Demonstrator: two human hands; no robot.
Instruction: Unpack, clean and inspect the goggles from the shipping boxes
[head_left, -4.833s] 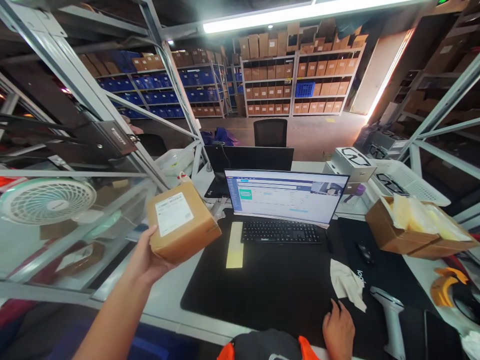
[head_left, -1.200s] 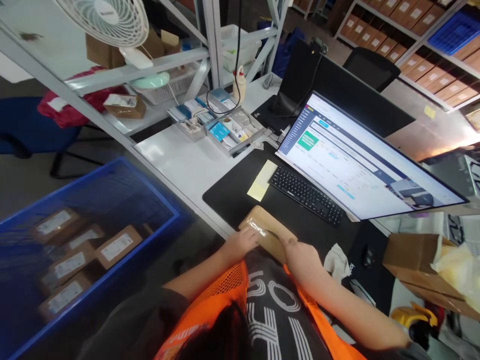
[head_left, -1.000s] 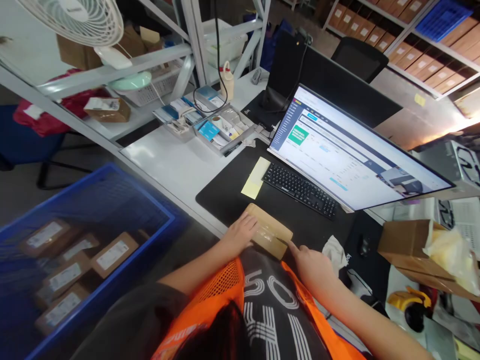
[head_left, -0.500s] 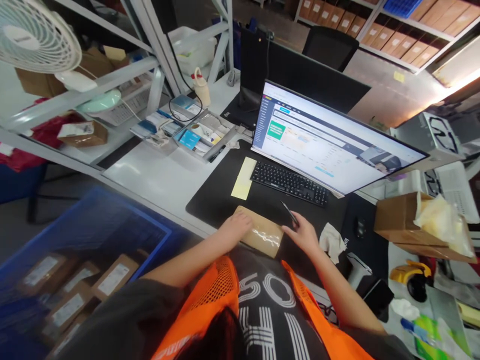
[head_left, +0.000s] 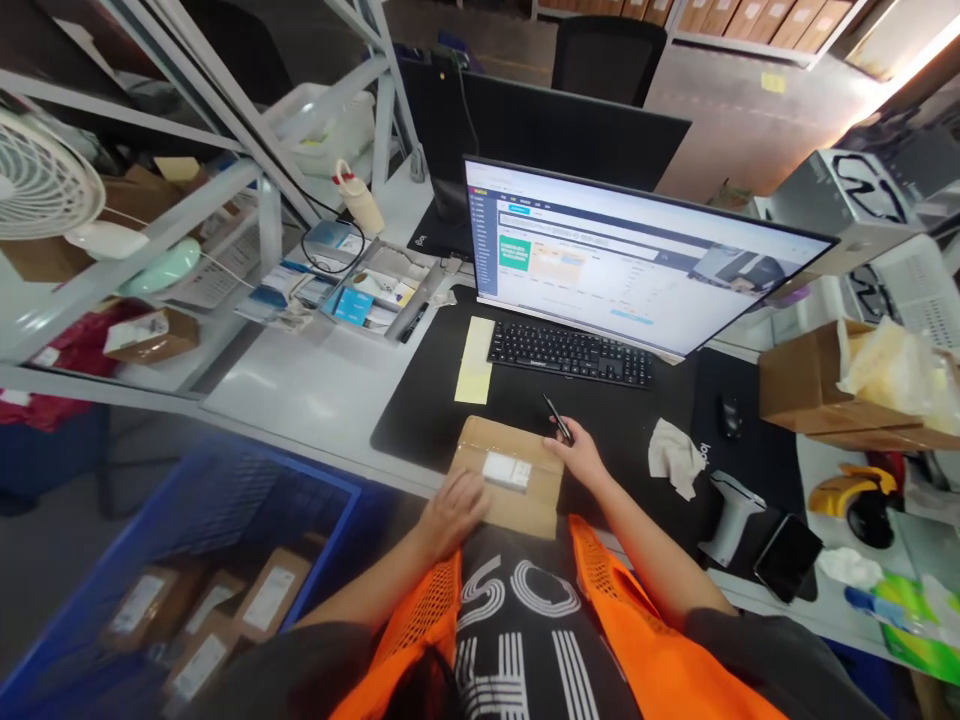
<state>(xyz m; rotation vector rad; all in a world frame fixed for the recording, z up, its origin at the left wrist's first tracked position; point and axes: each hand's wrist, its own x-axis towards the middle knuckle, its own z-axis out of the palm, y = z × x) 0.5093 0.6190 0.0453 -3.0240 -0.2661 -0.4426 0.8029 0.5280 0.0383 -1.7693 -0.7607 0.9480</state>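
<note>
A brown cardboard box [head_left: 525, 512] with a small white label [head_left: 507, 471] on its upper face is in front of my body, at the near edge of the black desk mat. My left hand [head_left: 454, 508] grips its left side, with the fingers over the top face and the thumb hidden. Between the fingers of my right hand [head_left: 582, 455] is a black pen [head_left: 556, 418], its tip pointing up and left, away from the box. That same hand touches the box's upper right corner.
Beyond the box are a yellow paper strip [head_left: 474, 362], a keyboard [head_left: 570, 354] and a monitor [head_left: 592, 270]. To the right lie a crumpled cloth [head_left: 675, 458], a scanner [head_left: 731, 520] and a phone [head_left: 788, 558]. A blue crate [head_left: 341, 510] with several labelled boxes stands lower left.
The box has turned from a narrow taped side to its broad labelled face. My left hand has moved lower along its left side. The pen stays in my right hand.
</note>
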